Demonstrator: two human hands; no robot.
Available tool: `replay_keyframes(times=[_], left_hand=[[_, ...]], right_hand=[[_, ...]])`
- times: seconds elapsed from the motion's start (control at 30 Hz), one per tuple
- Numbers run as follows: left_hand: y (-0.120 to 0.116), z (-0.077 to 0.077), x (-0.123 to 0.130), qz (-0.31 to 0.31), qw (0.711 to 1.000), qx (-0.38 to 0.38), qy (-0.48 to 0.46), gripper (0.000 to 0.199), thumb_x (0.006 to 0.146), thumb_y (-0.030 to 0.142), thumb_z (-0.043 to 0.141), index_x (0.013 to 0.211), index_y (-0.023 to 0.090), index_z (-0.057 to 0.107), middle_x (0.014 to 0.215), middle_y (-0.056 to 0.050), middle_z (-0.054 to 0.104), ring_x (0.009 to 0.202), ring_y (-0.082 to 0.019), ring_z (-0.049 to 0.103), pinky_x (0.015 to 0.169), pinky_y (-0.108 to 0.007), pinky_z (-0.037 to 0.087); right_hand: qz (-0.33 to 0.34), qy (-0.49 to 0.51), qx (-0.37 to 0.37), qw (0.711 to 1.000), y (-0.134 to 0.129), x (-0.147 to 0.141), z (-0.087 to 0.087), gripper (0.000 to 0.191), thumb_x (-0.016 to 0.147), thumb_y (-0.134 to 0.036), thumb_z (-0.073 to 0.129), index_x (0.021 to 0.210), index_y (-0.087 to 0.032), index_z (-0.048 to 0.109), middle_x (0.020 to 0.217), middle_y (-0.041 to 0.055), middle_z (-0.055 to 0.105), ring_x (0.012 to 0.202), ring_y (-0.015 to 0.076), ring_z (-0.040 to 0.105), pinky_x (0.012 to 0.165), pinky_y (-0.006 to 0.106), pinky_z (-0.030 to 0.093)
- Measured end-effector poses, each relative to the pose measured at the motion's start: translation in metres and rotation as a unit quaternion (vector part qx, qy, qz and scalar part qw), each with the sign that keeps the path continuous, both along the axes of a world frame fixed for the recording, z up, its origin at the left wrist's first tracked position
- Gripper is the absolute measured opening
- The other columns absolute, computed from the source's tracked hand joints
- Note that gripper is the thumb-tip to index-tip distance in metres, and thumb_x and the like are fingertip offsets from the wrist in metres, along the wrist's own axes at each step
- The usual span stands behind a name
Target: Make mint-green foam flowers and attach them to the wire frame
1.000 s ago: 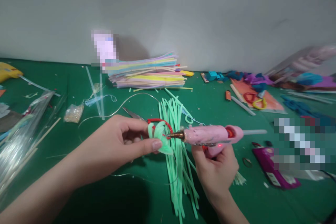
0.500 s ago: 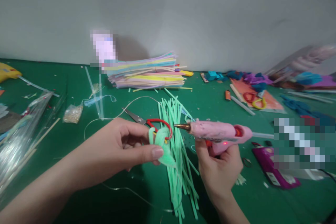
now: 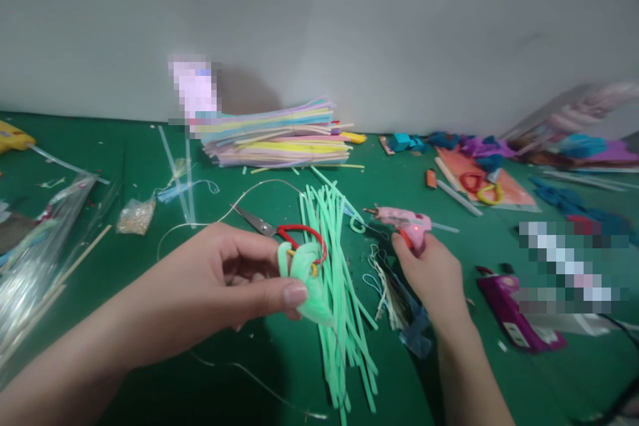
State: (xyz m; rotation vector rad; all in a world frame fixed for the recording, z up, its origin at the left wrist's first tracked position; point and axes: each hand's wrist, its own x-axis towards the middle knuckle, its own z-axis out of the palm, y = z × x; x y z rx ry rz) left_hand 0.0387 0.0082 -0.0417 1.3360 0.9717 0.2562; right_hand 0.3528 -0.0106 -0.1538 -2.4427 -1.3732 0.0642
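Between the thumb and fingers of my left hand (image 3: 249, 279) is a small mint-green fuzzy piece of bent pipe cleaner (image 3: 314, 296), with a thin wire trailing from it. My right hand (image 3: 432, 273) is wrapped round the handle of a pink glue gun (image 3: 402, 221) farther out over the table. Its nozzle points left, and a red light glows on its body. Behind the green piece lie scissors (image 3: 264, 221) with red and yellow handles, partly hidden by it. A loose bundle of mint-green pipe cleaners (image 3: 332, 266) lies between my hands.
Bundled pastel pipe cleaners (image 3: 279, 140) lie by the wall. Clear plastic wrapping (image 3: 47, 246) and a bag of beads (image 3: 136, 216) are at left. At right are a purple packet (image 3: 519, 316), an orange sheet (image 3: 509, 186) with scissors on it, and pale tassels (image 3: 392, 289).
My right hand has carried the glue gun away from the green piece, farther out and slightly right. My left hand keeps its hold, nearly still. Tassels behind the right hand now show.
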Motion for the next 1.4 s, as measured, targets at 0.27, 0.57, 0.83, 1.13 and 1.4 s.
replay_keyframes(times=[0.27,0.57,0.83,1.13,1.4], left_hand=[[0.000,-0.003,-0.003,-0.020,1.000,0.022,0.004,0.022,0.074,0.025,0.074,0.061,0.018,0.058,0.052,0.008,0.039,0.048,-0.007,0.033,0.043,-0.017,0.022],[0.000,-0.004,-0.001,-0.068,0.997,0.027,-0.004,0.026,0.078,0.025,0.072,0.062,0.018,0.052,0.058,0.008,0.032,0.055,-0.009,0.026,0.048,-0.022,0.020],[0.000,-0.005,-0.001,-0.086,0.996,0.005,-0.026,0.020,0.078,0.022,0.072,0.065,0.018,0.057,0.059,0.008,0.034,0.055,-0.008,0.025,0.047,-0.021,0.019],[0.001,-0.007,-0.002,-0.085,0.996,-0.017,-0.034,0.011,0.079,0.022,0.072,0.069,0.019,0.067,0.057,0.008,0.039,0.051,-0.007,0.030,0.045,-0.018,0.021],[0.001,-0.012,-0.006,-0.109,0.994,0.014,-0.016,0.014,0.084,0.032,0.070,0.078,0.021,0.077,0.061,0.005,0.052,0.053,-0.007,0.039,0.046,-0.016,0.028]], right_hand=[[0.077,0.154,0.181,0.968,-0.015,-0.032,0.030,0.037,0.085,-0.046,0.063,0.105,-0.016,0.073,0.106,0.0160,0.069,0.098,0.0284,0.059,0.085,0.043,0.047],[0.249,0.737,-0.110,0.619,-0.007,-0.100,0.079,0.022,0.073,-0.038,0.083,0.072,-0.017,0.074,0.067,-0.0005,0.067,0.063,0.0092,0.055,0.059,0.021,0.042],[0.307,0.757,-0.165,0.553,0.011,-0.092,0.075,0.013,0.074,-0.028,0.082,0.075,-0.016,0.077,0.073,-0.0006,0.071,0.065,0.0074,0.061,0.063,0.019,0.046],[0.421,0.692,-0.174,0.560,0.029,-0.088,0.076,0.011,0.076,-0.026,0.079,0.080,-0.017,0.074,0.078,-0.0006,0.069,0.070,0.0103,0.061,0.071,0.024,0.051],[0.496,0.637,-0.184,0.561,0.039,-0.094,0.076,0.016,0.085,-0.033,0.072,0.087,-0.018,0.072,0.081,-0.0016,0.065,0.069,0.0091,0.055,0.064,0.022,0.044]])
